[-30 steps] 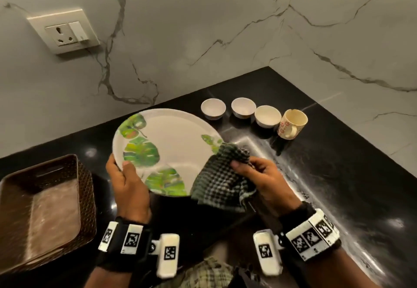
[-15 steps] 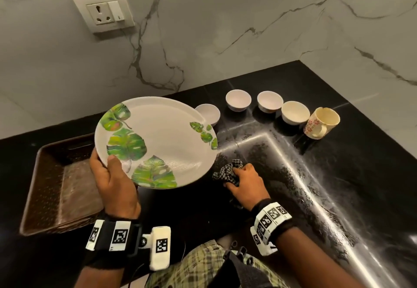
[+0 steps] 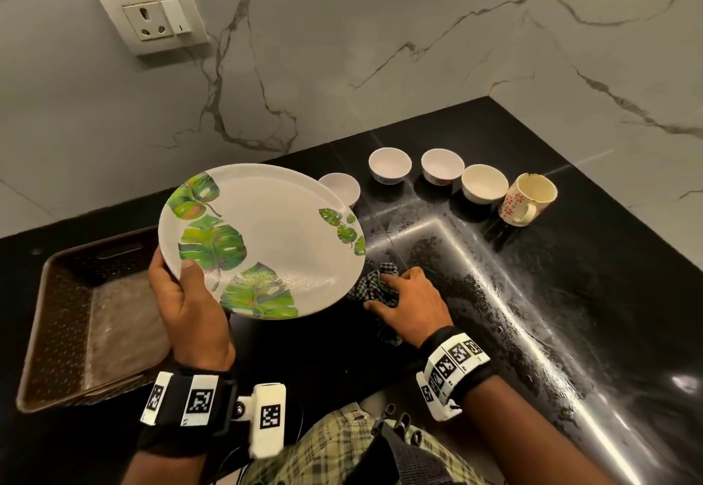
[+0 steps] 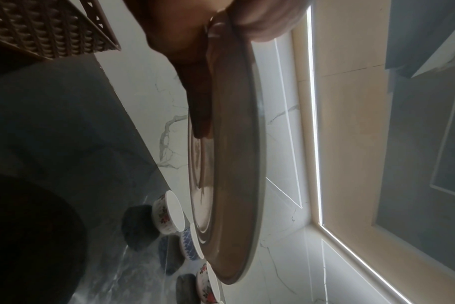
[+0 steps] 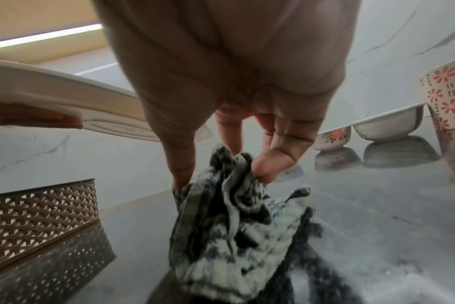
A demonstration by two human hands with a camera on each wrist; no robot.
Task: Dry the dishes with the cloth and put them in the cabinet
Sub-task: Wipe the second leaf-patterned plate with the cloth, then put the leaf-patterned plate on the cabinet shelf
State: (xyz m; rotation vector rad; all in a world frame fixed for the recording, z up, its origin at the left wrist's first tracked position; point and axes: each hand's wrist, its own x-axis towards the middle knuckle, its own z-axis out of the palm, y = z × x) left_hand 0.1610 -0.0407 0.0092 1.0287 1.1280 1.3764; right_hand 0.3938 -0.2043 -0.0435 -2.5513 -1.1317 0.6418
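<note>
The head view shows the left hand gripping the leaf-printed plate by its rim, thumb on top, held above the black counter. Only the right wrist view shows the right hand pinching the bunched checked cloth between thumb and fingertips; the cloth rests on the counter. The brown basket at left holds nothing visible. Four bowls and a mug stand upright, interiors bare.
</note>
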